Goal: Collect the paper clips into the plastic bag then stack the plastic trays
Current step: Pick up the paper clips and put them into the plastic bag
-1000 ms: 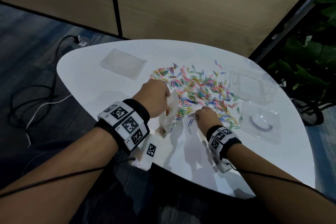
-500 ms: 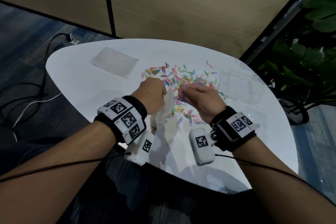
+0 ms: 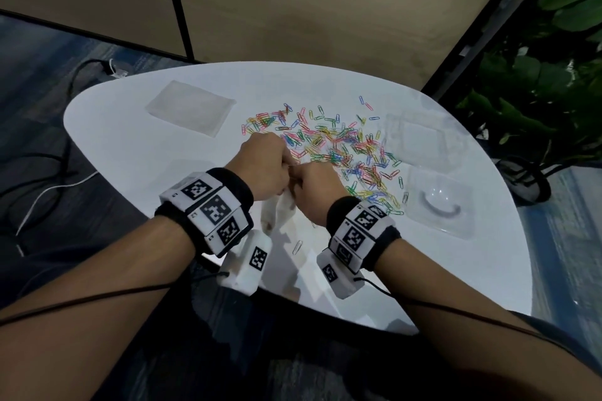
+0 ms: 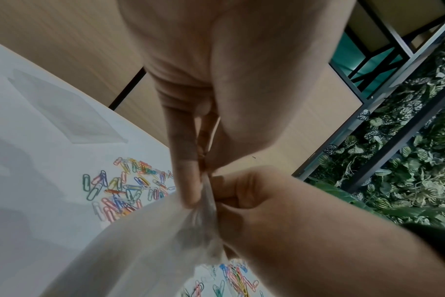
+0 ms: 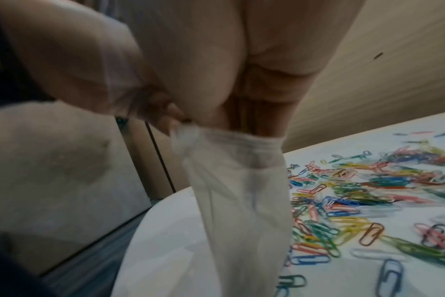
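Observation:
Both hands meet over the white table (image 3: 136,146), just in front of the heap of coloured paper clips (image 3: 345,146). My left hand (image 3: 277,163) pinches the top of the thin clear plastic bag (image 3: 280,210), which hangs down below the knuckles. My right hand (image 3: 301,177) grips the bag's mouth from the other side. In the right wrist view its fingers (image 5: 252,120) reach down inside the bag's rim (image 5: 231,140). In the left wrist view both hands pinch the gathered bag (image 4: 145,241). Two clear plastic trays (image 3: 420,137) (image 3: 439,205) lie at the right.
A flat clear plastic piece (image 3: 190,109) lies at the back left of the table. One stray clip (image 3: 297,247) lies near the front edge. Cables (image 3: 49,179) run on the floor to the left, and plants (image 3: 537,91) stand to the right.
My right hand left the clip heap, rose toward the left hand, and now grips the bag's mouth. My left hand kept holding the bag throughout.

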The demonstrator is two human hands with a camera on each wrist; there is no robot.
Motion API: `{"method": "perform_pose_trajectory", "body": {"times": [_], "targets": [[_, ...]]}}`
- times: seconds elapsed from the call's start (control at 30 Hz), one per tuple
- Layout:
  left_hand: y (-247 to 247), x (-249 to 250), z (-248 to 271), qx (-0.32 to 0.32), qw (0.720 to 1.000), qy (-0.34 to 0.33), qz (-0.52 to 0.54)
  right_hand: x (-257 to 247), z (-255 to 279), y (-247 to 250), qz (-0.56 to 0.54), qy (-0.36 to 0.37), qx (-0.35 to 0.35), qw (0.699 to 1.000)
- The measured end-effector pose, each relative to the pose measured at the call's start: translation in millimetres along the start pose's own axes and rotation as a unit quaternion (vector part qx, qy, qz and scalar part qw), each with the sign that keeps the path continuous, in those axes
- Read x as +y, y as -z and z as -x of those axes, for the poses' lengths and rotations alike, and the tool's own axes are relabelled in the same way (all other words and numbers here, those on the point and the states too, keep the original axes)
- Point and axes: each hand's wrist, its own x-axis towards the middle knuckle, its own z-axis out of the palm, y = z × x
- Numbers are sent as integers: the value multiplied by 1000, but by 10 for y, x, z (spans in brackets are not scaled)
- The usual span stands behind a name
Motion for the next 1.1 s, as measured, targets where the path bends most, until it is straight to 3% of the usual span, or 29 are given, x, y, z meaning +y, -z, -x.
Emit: {"method": "perform_pose_trajectory", "body": {"times": [0.1, 0.2, 0.3, 0.37, 0.47, 0.57, 0.7, 0.87, 1.0, 1.1], "targets": [[40, -48, -28, 6, 1000, 18, -2, -39, 26, 114, 5, 58, -31, 998], [134, -91, -26, 27, 999, 17, 11, -20, 81, 233, -105, 79, 64, 989], [268, -153, 12, 44, 998, 25, 29, 90, 130, 233, -192, 13, 143, 971], [359, -216, 39, 55, 998, 31, 30, 215, 150, 112, -159, -72, 95, 980], [480, -338, 92, 70, 996, 44, 28, 349, 234, -233, -110, -197, -49, 973], [565, -469, 153, 81, 995, 54, 25, 391, 275, -621, -93, -237, -131, 958], [622, -627, 234, 83, 994, 68, 16, 377, 125, -910, -90, -216, -33, 972], [612, -788, 286, 72, 994, 79, 7, 420, -250, -913, -95, -172, 61, 979], [622, -845, 273, 75, 994, 82, 6, 442, -424, -818, 43, -82, 41, 995], [611, -841, 255, 71, 994, 79, 0, 456, -533, -837, 185, 9, -7, 983]]}}
